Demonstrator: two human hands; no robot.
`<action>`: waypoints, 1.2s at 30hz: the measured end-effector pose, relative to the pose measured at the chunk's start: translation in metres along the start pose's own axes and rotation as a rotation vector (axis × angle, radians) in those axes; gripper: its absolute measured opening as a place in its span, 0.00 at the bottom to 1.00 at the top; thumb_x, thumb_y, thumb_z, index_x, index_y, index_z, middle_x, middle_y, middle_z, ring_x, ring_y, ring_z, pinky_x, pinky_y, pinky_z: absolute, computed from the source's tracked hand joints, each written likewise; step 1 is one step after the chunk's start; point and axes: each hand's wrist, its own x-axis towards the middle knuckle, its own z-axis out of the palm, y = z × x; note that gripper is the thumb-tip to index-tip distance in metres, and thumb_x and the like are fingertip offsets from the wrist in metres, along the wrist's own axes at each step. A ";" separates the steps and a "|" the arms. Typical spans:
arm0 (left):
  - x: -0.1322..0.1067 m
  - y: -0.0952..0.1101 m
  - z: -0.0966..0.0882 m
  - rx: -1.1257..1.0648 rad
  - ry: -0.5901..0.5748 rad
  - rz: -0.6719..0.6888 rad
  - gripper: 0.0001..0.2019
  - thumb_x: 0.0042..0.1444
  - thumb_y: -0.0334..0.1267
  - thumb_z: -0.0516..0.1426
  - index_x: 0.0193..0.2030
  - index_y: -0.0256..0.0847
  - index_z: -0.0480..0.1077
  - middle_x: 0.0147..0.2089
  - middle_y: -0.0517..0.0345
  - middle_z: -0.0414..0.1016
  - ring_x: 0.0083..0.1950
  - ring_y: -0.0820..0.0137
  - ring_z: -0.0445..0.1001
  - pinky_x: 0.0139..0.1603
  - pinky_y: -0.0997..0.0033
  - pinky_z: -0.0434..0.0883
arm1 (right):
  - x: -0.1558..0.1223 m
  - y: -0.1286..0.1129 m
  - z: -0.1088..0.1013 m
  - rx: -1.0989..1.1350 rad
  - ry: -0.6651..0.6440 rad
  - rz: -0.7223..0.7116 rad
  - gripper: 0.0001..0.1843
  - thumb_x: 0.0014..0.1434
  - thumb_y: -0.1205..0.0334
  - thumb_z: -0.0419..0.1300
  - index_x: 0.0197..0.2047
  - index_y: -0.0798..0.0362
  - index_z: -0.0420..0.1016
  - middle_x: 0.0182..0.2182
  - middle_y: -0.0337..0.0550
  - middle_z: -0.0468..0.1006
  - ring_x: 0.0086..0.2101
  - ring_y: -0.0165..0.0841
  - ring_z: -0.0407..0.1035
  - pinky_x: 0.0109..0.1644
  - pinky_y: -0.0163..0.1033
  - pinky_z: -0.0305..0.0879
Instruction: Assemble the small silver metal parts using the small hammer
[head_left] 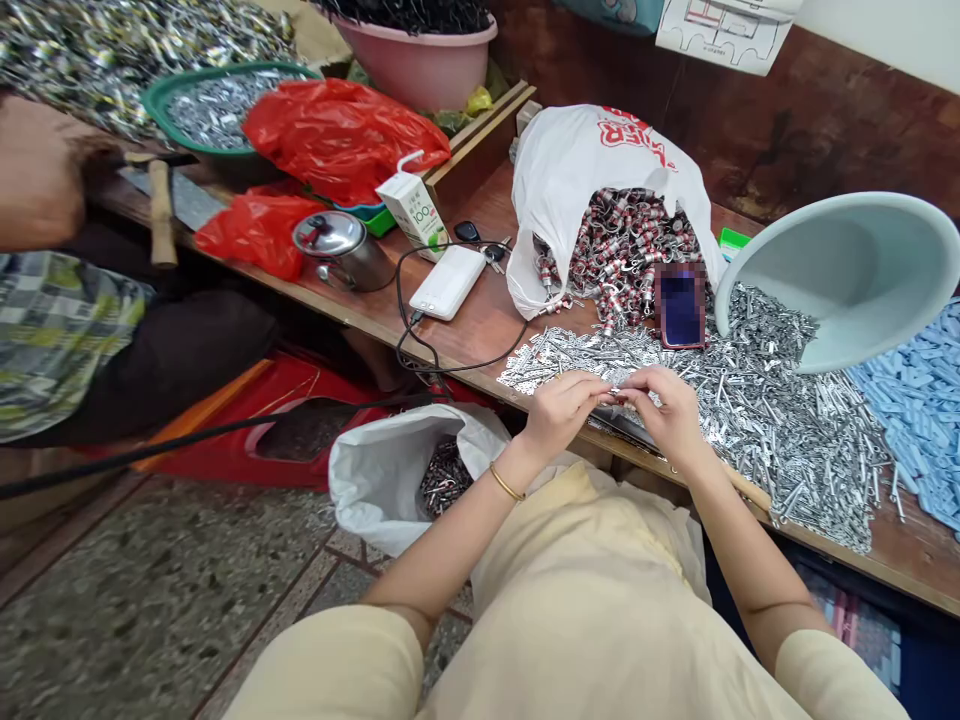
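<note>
My left hand (564, 408) and my right hand (666, 412) meet at the fingertips over the table's front edge. Both are closed in a pinch on a small silvery metal piece (613, 391), whose exact shape is mostly covered by the fingers. Just beyond them spreads a heap of small metal parts (795, 440), flat perforated pieces at its left end and longer pin-like ones toward the right. Behind it, a white plastic bag (547, 180) lies open, with red-and-silver metal pieces (626, 250) with hooks or rings spilling out. A phone (682, 308) leans against these pieces.
A tilted grey tub (862, 270) rests on the heap, beside light-blue pieces (919, 400). Leftward are a white power bank (448, 282) with a cable, a drink carton (414, 215), a steel mug (349, 252) and red bags. Below hangs a white sack (375, 480). Another person's hand (37, 175) is at far left.
</note>
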 end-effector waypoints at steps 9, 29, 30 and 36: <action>0.003 0.012 -0.002 -0.158 0.043 -0.098 0.06 0.64 0.30 0.61 0.44 0.40 0.81 0.37 0.55 0.82 0.39 0.72 0.79 0.41 0.72 0.75 | -0.005 -0.020 -0.003 -0.088 0.045 -0.094 0.08 0.68 0.65 0.60 0.37 0.48 0.79 0.33 0.42 0.82 0.36 0.36 0.75 0.42 0.43 0.70; 0.000 0.016 -0.012 -0.104 -0.024 0.097 0.18 0.65 0.28 0.59 0.61 0.42 0.73 0.39 0.55 0.82 0.41 0.70 0.79 0.44 0.70 0.77 | -0.015 -0.027 -0.002 -0.053 0.080 0.010 0.07 0.67 0.63 0.61 0.37 0.47 0.80 0.34 0.42 0.81 0.38 0.37 0.75 0.44 0.46 0.71; 0.000 0.015 -0.013 -0.108 -0.023 0.094 0.18 0.66 0.27 0.58 0.61 0.42 0.73 0.39 0.55 0.82 0.41 0.70 0.79 0.44 0.70 0.77 | -0.016 -0.028 -0.001 -0.054 0.094 0.010 0.07 0.67 0.63 0.61 0.37 0.46 0.80 0.34 0.42 0.81 0.38 0.38 0.75 0.44 0.47 0.71; 0.002 0.021 -0.015 -0.120 -0.045 0.055 0.14 0.66 0.26 0.57 0.53 0.41 0.78 0.37 0.55 0.81 0.40 0.71 0.78 0.42 0.71 0.75 | -0.023 -0.026 -0.002 -0.025 0.081 0.052 0.05 0.66 0.62 0.61 0.39 0.47 0.79 0.40 0.46 0.81 0.43 0.40 0.75 0.48 0.49 0.73</action>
